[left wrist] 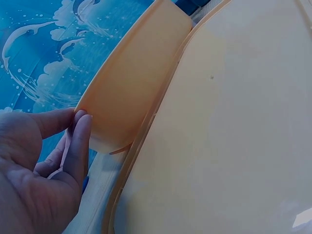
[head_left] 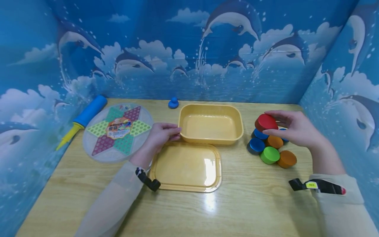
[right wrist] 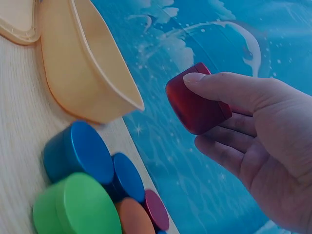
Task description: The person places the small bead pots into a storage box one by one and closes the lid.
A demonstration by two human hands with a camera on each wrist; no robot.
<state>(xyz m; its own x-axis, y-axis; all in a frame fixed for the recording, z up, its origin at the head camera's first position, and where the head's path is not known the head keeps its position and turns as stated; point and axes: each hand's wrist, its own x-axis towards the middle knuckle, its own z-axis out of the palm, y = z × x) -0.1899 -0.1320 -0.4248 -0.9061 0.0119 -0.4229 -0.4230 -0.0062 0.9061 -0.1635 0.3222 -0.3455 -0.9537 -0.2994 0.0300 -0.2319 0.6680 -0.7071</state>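
Note:
My left hand [head_left: 161,135] pinches the left rim of a yellow plastic box [head_left: 211,139], which stands with its open side up. The left wrist view shows thumb and fingertips on that rim. A matching yellow lid [head_left: 185,166] lies flat just in front of the box. My right hand [head_left: 297,127] grips a small red round tin [head_left: 264,121] between thumb and fingers, raised above several similar tins. Among these are a blue tin [head_left: 256,146], a green tin [head_left: 269,155] and an orange tin [head_left: 287,159]; a purplish-red tin [right wrist: 156,210] shows in the right wrist view.
On the left lies a round Chinese checkers board [head_left: 118,131] in clear wrapping. Behind it leans a blue and yellow pump [head_left: 88,113]. A small blue toy duck [head_left: 173,103] stands at the table's back edge. Dolphin-printed cloth [head_left: 189,59] walls in the back and sides.

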